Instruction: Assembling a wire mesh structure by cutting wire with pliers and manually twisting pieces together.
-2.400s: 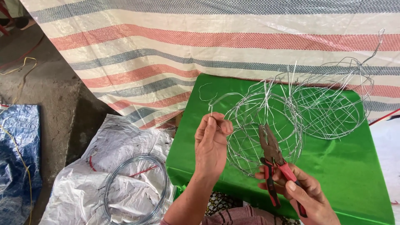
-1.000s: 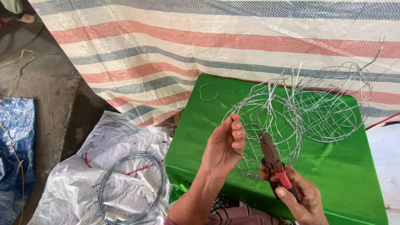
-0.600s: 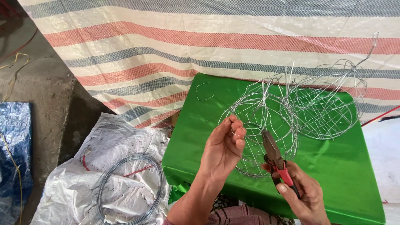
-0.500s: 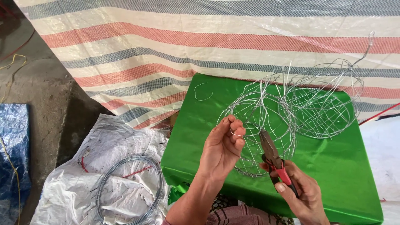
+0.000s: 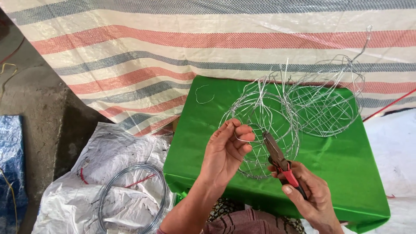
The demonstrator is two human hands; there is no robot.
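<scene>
Left hand [image 5: 227, 149] pinches the wire basket's [image 5: 260, 130] rim just ahead of it; right hand [image 5: 310, 197] grips red-handled pliers [image 5: 279, 160] nosing in. Best: bite close to the fingers, twist snugly.

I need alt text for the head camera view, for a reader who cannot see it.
The left hand pinches a thin silver wire basket frame over a green cloth-covered table, while the right hand holds red-handled pliers at it. A second wire frame lies behind.
</scene>
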